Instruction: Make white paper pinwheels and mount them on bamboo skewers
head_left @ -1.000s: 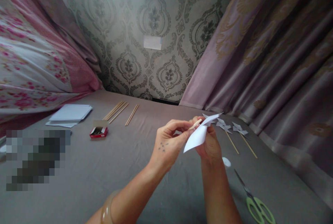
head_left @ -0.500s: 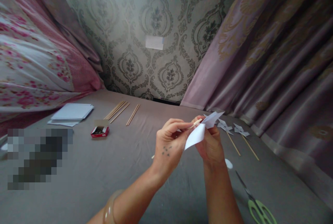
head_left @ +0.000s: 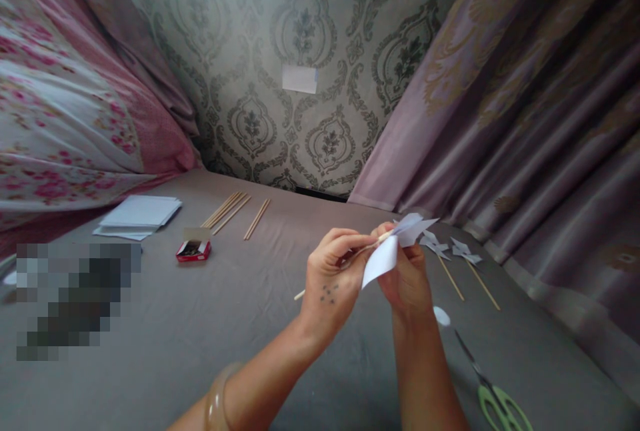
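My left hand [head_left: 334, 277] is closed around a thin wooden stick [head_left: 299, 295], whose lower end sticks out past the wrist side. The stick's tip meets the middle of a white paper pinwheel [head_left: 383, 261]. Behind the paper, my right hand [head_left: 407, 277] pinches the pinwheel; its fingertips are partly hidden. Whether a pin joins stick and paper cannot be seen. Two finished-looking paper pinwheels on sticks, a nearer one [head_left: 435, 245] and a farther one [head_left: 466, 252], lie to the right of my hands.
Green-handled scissors [head_left: 493, 394] lie at the lower right, near a white round object [head_left: 442, 315]. Leftward are a small red box [head_left: 194, 251], several wooden sticks [head_left: 225, 209] and a stack of white paper [head_left: 140, 213]. A blurred patch [head_left: 80, 301] covers something at far left.
Both hands stay close together at the pinwheel. The stick's tip has come against the paper's centre, and more of its lower end shows. The view has shifted slightly.
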`<state>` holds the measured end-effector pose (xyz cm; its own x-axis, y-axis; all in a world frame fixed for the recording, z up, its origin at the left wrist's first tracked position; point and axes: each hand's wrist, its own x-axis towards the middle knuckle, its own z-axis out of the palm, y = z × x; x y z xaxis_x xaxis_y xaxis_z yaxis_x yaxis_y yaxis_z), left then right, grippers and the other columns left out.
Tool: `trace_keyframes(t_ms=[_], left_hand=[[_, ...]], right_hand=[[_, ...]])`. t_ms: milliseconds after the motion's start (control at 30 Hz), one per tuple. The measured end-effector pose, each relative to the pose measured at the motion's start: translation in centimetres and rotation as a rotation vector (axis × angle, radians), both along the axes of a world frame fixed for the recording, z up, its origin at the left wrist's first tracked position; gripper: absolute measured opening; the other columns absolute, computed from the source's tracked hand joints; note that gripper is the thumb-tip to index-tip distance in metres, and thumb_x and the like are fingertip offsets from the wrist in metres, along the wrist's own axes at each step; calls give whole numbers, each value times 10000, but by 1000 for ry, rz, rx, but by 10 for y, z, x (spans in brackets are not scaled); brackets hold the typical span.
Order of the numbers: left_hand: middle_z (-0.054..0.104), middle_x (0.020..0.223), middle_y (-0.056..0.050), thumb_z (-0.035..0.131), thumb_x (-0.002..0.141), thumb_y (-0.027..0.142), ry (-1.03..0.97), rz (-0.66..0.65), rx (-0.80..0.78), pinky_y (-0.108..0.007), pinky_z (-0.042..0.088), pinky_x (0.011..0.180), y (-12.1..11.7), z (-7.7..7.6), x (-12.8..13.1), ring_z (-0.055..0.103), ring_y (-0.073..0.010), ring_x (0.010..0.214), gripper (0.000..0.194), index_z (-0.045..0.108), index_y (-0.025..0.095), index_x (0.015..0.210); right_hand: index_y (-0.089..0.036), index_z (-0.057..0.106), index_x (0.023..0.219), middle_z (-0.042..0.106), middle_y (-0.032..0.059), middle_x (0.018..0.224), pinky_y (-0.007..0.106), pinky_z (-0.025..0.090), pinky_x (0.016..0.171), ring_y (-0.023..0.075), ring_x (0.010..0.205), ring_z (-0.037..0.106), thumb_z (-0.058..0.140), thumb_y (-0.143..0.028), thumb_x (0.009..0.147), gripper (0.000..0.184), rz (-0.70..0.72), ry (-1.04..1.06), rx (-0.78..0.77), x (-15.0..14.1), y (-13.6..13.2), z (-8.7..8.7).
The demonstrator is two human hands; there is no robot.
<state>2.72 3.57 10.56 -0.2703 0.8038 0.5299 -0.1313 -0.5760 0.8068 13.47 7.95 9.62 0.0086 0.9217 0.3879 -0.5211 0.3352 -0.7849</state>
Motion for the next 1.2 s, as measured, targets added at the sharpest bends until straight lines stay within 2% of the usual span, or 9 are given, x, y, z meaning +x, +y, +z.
trace_keyframes(t_ms=[100, 300, 533, 733, 900, 1067, 1200], left_hand=[[644, 851, -31, 668, 786, 114, 91, 70, 72, -174, 489, 640, -1, 0, 0, 610, -95, 745, 129, 744, 181, 866], [640, 879, -32, 634, 817, 102, 232, 175, 204, -171, 504, 661, -2, -3, -2, 614, -91, 765, 152, 725, 180, 909], [686, 894, -46, 633, 832, 127, 365, 221, 305, -238, 531, 756, -6, 0, -3, 637, -126, 828, 128, 713, 180, 917], [714, 954, -47, 609, 849, 120, 392, 147, 328, -249, 532, 794, -9, 0, -3, 643, -133, 884, 184, 697, 186, 997], [716, 960, -53, 597, 865, 162, 349, 40, 231, -262, 529, 808, -10, 1, -6, 654, -145, 883, 181, 710, 199, 1001], [699, 1011, -73, 609, 840, 159, 196, -120, 65, -256, 518, 810, 0, -2, -11, 648, -157, 910, 172, 713, 179, 975], [693, 1049, -85, 638, 792, 173, -6, -272, -121, -281, 513, 834, 14, -9, -14, 650, -166, 943, 269, 645, 154, 1061]], right_hand=[[-259, 676, 817, 563, -53, 708, 214, 438, 590, 94, 646, 513, 797, -317, 645, 218, 78, 11, 28, 3, 0, 1], [-224, 614, 674, 494, -56, 681, 192, 407, 574, 85, 633, 464, 810, -235, 629, 201, 184, 56, 35, 3, 0, 3], [-237, 545, 590, 393, -56, 592, 221, 354, 527, 112, 566, 381, 827, -360, 616, 308, 265, 80, 49, 5, 1, 0], [-238, 525, 566, 342, -61, 555, 226, 321, 501, 109, 515, 326, 802, -381, 654, 325, 281, 53, 71, 8, 1, 0], [-229, 567, 577, 457, -59, 594, 219, 375, 526, 98, 557, 425, 826, -354, 615, 290, 247, 30, 74, 9, -1, 0], [-230, 680, 708, 640, -44, 682, 228, 461, 587, 109, 634, 566, 848, -308, 562, 236, 45, 49, -79, 2, -2, 3], [-203, 714, 806, 728, -4, 794, 274, 513, 671, 153, 709, 649, 822, -273, 587, 254, -81, 20, -160, -6, 0, 7]])
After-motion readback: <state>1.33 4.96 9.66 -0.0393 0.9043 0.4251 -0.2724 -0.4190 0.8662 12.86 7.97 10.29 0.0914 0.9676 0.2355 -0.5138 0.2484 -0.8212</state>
